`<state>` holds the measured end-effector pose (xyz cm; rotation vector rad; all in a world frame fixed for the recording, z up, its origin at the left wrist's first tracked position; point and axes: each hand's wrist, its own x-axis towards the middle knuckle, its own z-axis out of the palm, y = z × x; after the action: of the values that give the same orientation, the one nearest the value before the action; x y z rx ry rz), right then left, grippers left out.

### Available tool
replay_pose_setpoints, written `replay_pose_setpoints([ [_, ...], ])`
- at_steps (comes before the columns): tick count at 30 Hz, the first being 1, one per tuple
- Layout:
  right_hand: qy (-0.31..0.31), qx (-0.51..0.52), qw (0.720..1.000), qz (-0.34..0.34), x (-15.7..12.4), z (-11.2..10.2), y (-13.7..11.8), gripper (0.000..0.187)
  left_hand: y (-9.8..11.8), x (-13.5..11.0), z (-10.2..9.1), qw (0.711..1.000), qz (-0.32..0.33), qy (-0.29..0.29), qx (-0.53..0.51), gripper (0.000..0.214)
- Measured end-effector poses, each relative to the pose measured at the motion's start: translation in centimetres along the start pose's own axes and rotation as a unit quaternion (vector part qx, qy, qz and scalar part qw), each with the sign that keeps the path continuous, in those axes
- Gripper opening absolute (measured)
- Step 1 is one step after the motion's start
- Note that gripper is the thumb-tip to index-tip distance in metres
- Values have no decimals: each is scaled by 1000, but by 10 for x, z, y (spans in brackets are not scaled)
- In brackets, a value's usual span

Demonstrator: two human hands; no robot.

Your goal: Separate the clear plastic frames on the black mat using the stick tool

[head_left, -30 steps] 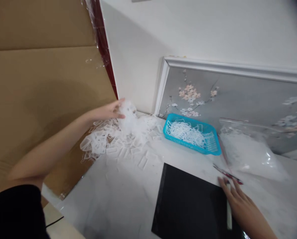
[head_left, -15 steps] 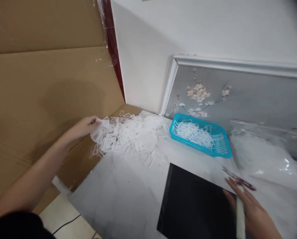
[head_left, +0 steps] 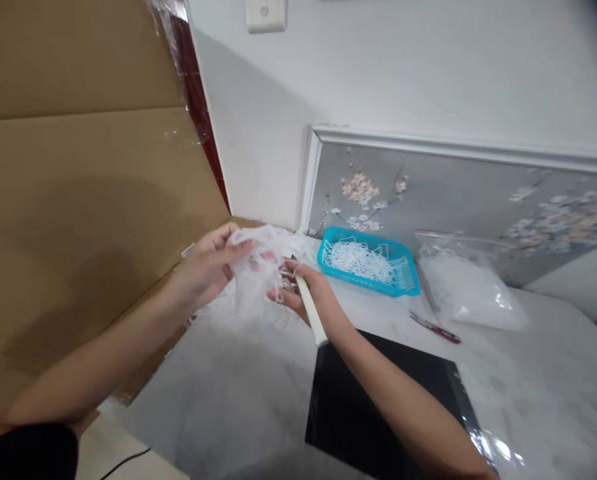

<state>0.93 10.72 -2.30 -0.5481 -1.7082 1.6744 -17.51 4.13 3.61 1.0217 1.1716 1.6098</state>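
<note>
My left hand (head_left: 211, 267) is closed on a bunch of translucent white plastic pieces (head_left: 256, 250), lifted just above the table's left corner. Close by on the right, my right hand (head_left: 311, 290) grips a tool with a flat off-white handle (head_left: 310, 310); its dark front end is mostly hidden by the fingers. The right fingertips reach to the edge of the bunch and seem to touch it. Beneath both hands lies a heap of thin rectangular plastic frames (head_left: 281, 320), largely covered by them. Behind the right forearm rests a black flat board (head_left: 338, 400).
A blue basket (head_left: 412, 273) holding many small white plastic frames stands by the wall. Right of it are a clear bag (head_left: 471, 290) of white pieces and red-handled snips (head_left: 436, 328). A framed flower picture (head_left: 428, 183) leans behind; cardboard (head_left: 78, 200) walls the left.
My right hand has moved from the black board up and left to the bunch, carrying the white-handled tool. My left hand has lifted plastic pieces from the heap and moved right. The view has shifted.
</note>
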Motion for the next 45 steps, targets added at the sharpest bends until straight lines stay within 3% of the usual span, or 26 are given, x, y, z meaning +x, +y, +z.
replay_pose_setpoints([
  [4, 45, 144, 984, 96, -17, -4, 10, 64, -43, -11, 8, 995, -34, 53, -82, 23],
  [8, 149, 295, 926, 181, -42, -16, 45, 51, -68, -8, 19, 990, -75, 40, -112, 31],
  [11, 217, 348, 892, 189, -59, -16, 69, 48, -80, -3, 34, 986, -79, 39, -139, 29],
  [14, 175, 413, 873, 189, -70, -14, 73, 41, -87, -1, 51, 982, -86, 29, -168, 29],
  [17, 138, 404, 881, 204, -76, -16, 66, 34, -90, -2, 65, 981, -87, 19, -174, 29],
  [22, 229, 313, 906, 167, -83, -36, 61, 34, -102, -4, 75, 988, -68, 25, -140, 27],
  [25, 296, 192, 930, 100, -96, -63, 58, 33, -117, -6, 68, 992, -60, 34, -108, 32],
  [27, 319, 127, 937, 72, -109, -84, 54, 32, -130, -10, 61, 992, -89, 34, -87, 40],
  [29, 344, 72, 934, 66, -126, -106, 52, 34, -145, -15, 53, 990, -128, 29, -56, 49],
  [31, 376, -14, 923, 79, -147, -128, 55, 39, -161, -22, 47, 986, -168, -11, -3, 54],
  [34, 365, -241, 886, 151, -187, -158, 67, 40, -186, -31, 39, 972, -188, -93, 109, 41],
  [37, 357, -398, 813, 232, -231, -182, 80, 38, -206, -40, 37, 952, -135, -158, 226, 23],
  [40, 377, -472, 741, 292, -265, -198, 84, 44, -213, -43, 47, 903, -56, -233, 357, 19],
  [42, 386, -489, 725, 295, -274, -202, 84, 49, -214, -41, 62, 856, 35, -286, 429, 21],
  [45, 381, -502, 739, 239, -269, -197, 90, 55, -222, -32, 91, 766, 212, -371, 479, 29],
])
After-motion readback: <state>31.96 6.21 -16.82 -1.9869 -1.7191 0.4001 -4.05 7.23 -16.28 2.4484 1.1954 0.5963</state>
